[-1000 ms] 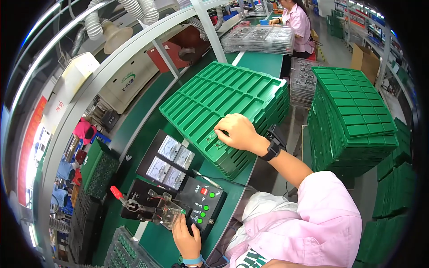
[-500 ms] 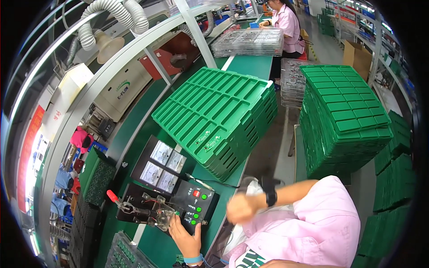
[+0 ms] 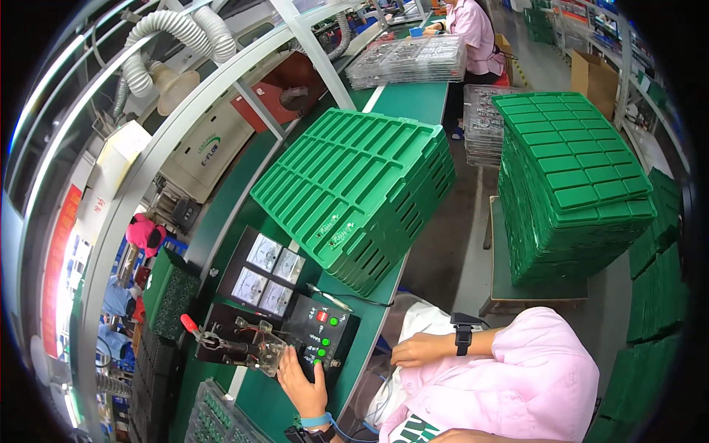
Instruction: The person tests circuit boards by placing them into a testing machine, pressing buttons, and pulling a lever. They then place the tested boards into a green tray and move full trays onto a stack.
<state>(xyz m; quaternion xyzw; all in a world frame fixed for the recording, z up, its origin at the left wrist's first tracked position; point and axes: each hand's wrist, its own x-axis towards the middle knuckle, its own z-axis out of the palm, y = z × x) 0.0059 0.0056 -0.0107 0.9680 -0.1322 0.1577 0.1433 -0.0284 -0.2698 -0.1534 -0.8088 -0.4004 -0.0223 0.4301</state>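
Observation:
My left hand (image 3: 301,385), with a blue wristband and cord, lies at the near edge of a black test box (image 3: 316,325) with green buttons and one red switch. Its fingers are stretched toward the clear plate of a toggle-clamp fixture (image 3: 255,351), and the thumb is by the lowest green button. The clamp's red handle (image 3: 188,323) sticks out at the left. My right hand (image 3: 413,349), below a black wrist device (image 3: 464,334), rests near my lap with its fingers curled in. Nothing shows in it, though its palm is hidden.
Four panel meters (image 3: 264,267) stand behind the test box. Green slotted trays (image 3: 354,184) are stacked beyond, with small circuit boards on top. More green trays (image 3: 576,170) stand on a stool at right. A clear tray of boards (image 3: 214,417) lies near left. A co-worker (image 3: 473,29) sits far back.
My right hand has come down and left to rest near my lap, where it was blurred in motion before. The left hand stays at the test box. The whole view has shifted slightly.

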